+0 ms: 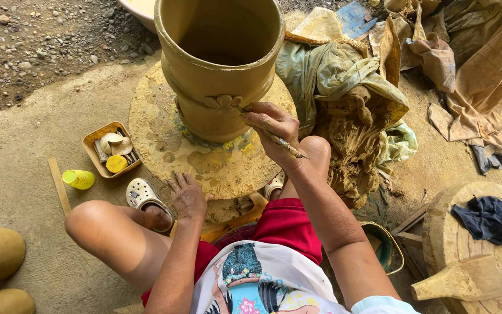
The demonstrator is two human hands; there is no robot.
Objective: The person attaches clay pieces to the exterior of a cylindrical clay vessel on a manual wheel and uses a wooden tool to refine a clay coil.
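Knees splayed, person sits low at centre frame. Right hand (274, 129) pinches thin stick tool (277, 138), tip at flower relief (223, 102) on wet clay pot (219, 64), upper centre. Left hand (187, 195) flat, fingers spread on turntable disc (164, 145). Advice: light strokes, steady the disc, support the soft wall.

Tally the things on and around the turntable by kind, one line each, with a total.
Tall clay pot: 1
Round turntable: 1
Thin modelling stick in right hand: 1
Small tray of tools: 1
Yellow cup: 1
White clogs: 2
Total: 7
Left hand rests on the turntable's edge.
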